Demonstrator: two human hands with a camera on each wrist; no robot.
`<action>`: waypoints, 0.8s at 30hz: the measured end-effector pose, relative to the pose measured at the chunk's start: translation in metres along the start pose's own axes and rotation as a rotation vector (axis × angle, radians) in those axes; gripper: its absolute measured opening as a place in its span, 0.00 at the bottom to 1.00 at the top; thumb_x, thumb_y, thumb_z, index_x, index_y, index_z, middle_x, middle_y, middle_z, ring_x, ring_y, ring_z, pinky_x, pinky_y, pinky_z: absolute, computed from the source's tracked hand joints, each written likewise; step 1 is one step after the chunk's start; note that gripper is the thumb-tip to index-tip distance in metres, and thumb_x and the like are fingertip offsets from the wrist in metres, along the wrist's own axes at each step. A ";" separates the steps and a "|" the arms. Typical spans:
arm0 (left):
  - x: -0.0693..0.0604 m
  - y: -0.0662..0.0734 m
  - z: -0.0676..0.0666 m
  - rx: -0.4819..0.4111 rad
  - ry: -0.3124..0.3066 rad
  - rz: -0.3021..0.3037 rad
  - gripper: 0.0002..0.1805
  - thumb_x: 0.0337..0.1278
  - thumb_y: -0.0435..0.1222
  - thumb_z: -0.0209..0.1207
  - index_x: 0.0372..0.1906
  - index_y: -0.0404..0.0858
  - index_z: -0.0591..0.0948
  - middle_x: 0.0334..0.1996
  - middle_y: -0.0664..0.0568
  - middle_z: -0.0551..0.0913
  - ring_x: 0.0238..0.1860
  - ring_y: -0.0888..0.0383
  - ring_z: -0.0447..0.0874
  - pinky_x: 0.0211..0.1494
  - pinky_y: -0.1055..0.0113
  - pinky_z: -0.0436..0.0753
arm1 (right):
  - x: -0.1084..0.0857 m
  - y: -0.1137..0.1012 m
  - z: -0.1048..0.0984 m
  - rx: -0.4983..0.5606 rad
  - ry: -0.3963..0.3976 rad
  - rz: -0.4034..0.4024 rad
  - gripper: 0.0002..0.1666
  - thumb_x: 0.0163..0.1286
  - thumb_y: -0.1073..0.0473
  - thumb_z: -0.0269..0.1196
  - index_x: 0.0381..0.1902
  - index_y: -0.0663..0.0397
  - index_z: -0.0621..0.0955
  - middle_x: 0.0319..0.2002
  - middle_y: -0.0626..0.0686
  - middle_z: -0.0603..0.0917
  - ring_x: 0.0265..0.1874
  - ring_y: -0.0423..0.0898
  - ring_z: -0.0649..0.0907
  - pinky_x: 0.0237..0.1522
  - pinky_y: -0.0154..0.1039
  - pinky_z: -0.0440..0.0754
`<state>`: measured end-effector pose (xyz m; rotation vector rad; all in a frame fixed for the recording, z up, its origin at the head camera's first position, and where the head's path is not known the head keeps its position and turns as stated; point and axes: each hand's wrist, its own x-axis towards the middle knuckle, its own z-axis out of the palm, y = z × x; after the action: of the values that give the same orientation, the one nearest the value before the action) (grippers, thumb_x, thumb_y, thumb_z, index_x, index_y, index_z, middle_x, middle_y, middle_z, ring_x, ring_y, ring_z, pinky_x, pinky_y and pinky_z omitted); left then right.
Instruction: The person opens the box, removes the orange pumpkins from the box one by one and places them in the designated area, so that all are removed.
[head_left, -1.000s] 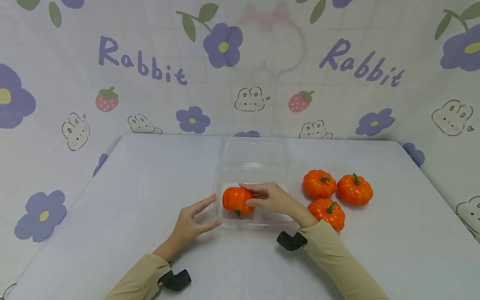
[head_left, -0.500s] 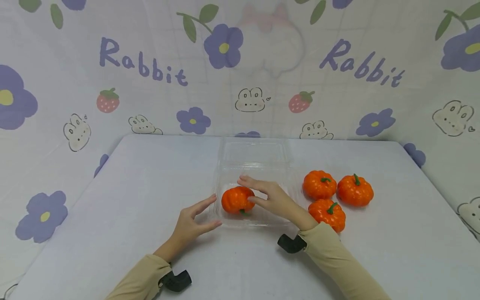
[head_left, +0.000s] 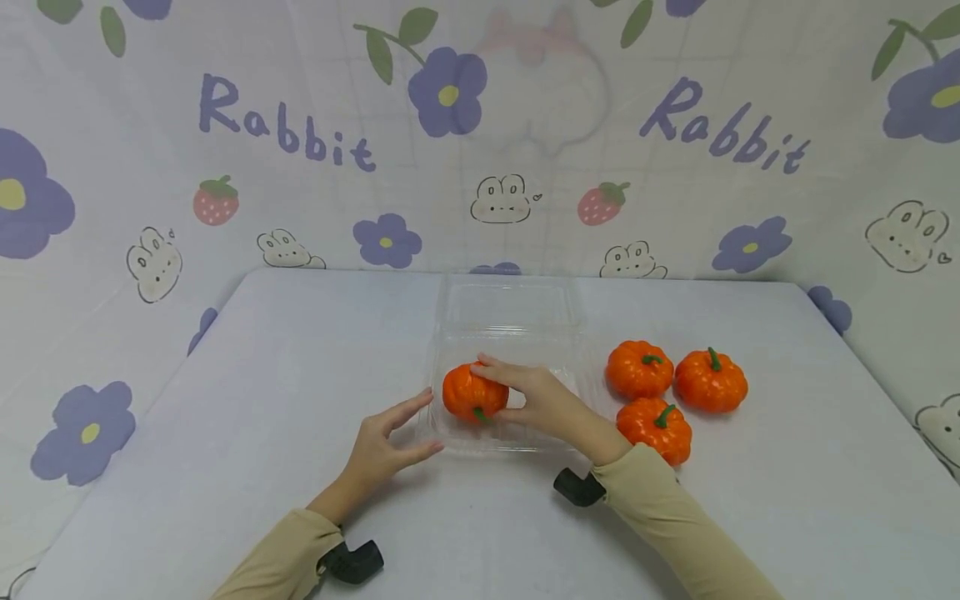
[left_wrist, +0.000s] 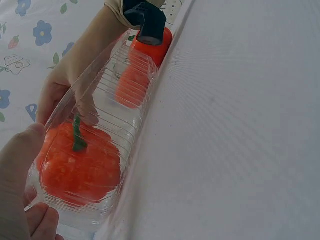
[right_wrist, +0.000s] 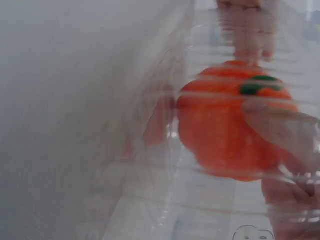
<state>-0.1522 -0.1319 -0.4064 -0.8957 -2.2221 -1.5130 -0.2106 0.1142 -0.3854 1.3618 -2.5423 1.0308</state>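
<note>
A small orange pumpkin (head_left: 467, 396) with a green stem is in the left part of a clear plastic clamshell box (head_left: 525, 442), its stem tilted toward the front. My right hand (head_left: 543, 404) holds it, fingers over the top and thumb at its right front side. In the right wrist view, the pumpkin (right_wrist: 220, 130) shows through the ribbed clear wall, with the thumb (right_wrist: 280, 130) against it. My left hand (head_left: 382, 442) rests at the box's left side, fingers and thumb spread and touching its edge. The left wrist view shows fingertips (left_wrist: 42, 220) against the box wall.
To the right of the box stand three more orange pumpkins: one at the back (head_left: 639, 370), one farther right (head_left: 711, 380) and one in front (head_left: 656, 429), partly behind the right forearm. The open lid (head_left: 510, 304) lies toward the back. A printed cloth (head_left: 300, 200) hangs behind the table.
The pumpkin in the box has turned and shifted slightly back. My right fingers loosened from it half a second ago and now hold it again. The left hand has stayed in place.
</note>
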 end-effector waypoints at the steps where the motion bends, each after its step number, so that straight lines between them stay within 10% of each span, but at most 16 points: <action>1: 0.000 0.000 0.000 -0.002 -0.001 -0.004 0.31 0.29 0.22 0.69 0.48 0.20 0.74 0.47 0.31 0.75 0.49 0.40 0.73 0.51 0.51 0.71 | 0.000 0.000 0.000 -0.018 -0.001 0.012 0.39 0.47 0.68 0.70 0.59 0.60 0.70 0.61 0.57 0.66 0.58 0.49 0.68 0.54 0.38 0.69; 24: 0.000 0.003 0.000 -0.005 -0.012 -0.027 0.31 0.30 0.22 0.69 0.49 0.21 0.74 0.48 0.34 0.75 0.50 0.41 0.73 0.53 0.54 0.71 | -0.008 -0.008 -0.003 -0.118 0.194 0.083 0.39 0.41 0.61 0.74 0.54 0.64 0.74 0.53 0.60 0.75 0.39 0.49 0.79 0.43 0.37 0.78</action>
<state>-0.1503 -0.1309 -0.4047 -0.8817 -2.2485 -1.5293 -0.2005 0.1182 -0.3817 1.0796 -2.4901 0.9573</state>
